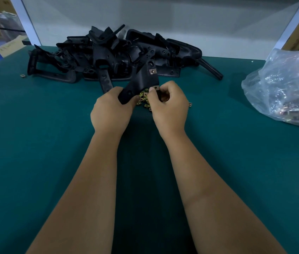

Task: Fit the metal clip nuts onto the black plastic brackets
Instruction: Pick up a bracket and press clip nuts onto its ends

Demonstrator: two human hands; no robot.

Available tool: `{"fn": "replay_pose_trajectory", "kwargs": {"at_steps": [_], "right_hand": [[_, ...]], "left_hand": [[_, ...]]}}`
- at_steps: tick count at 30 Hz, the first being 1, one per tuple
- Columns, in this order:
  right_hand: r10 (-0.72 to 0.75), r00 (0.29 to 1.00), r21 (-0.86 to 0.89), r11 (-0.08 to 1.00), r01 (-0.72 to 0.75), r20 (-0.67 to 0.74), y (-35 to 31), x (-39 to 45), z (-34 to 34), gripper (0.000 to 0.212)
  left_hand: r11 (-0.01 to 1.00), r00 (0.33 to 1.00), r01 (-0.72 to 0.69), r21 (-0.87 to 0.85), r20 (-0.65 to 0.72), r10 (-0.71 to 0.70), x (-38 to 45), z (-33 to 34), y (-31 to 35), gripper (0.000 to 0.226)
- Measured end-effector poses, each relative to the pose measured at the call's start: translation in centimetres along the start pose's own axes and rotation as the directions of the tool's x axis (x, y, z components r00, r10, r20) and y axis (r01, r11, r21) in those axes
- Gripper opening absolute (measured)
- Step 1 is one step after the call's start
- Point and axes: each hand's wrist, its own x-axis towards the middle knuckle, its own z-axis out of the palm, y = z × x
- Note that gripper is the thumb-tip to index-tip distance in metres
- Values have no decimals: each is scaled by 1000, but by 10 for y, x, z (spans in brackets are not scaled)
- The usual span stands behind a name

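A teal mat (35,143) covers the bench, with a pale wall (145,13) behind and cartons off both back corners. The near half of the mat is bare except for 2 forearms. The left hand (111,110) grips 1 bracket (139,81) already carrying 1 fitted nut (152,71). The right hand (169,104) pinches a 2nd nut (156,87) at the bracket's edge. Loose nuts (143,99) lie beneath; I cannot count them, nor the bracket pile (108,54) at the back edge. 1 bag (288,88) sits far right, and 1 stray nut (23,75) far left.

We see open green table mat (35,143) on both sides of our forearms. A heap of black plastic brackets (108,54) blocks the far edge; a crinkled clear plastic bag (288,88) fills the right.
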Motion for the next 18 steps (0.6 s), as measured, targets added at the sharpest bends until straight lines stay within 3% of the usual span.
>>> {"fn": "replay_pose_trajectory", "kwargs": {"at_steps": [2, 4, 6, 11, 18], "right_hand": [[100, 994, 32, 994, -102, 43, 1, -1, 0, 13], [157, 986, 69, 985, -161, 60, 0, -1, 0, 21], [136, 989, 66, 988, -139, 51, -1, 0, -1, 30], [41, 999, -7, 999, -41, 0, -3, 1, -6, 10], [-3, 1000, -95, 995, 5, 21, -4, 0, -7, 14]], "left_hand": [[1000, 1000, -18, 17, 10, 18, 0, -1, 0, 24], [999, 999, -39, 20, 21, 39, 0, -1, 0, 27], [997, 996, -70, 29, 49, 69, -1, 0, 0, 28], [994, 992, -101, 49, 79, 97, -1, 0, 1, 24], [995, 993, -100, 18, 67, 99, -3, -1, 1, 20]]}}
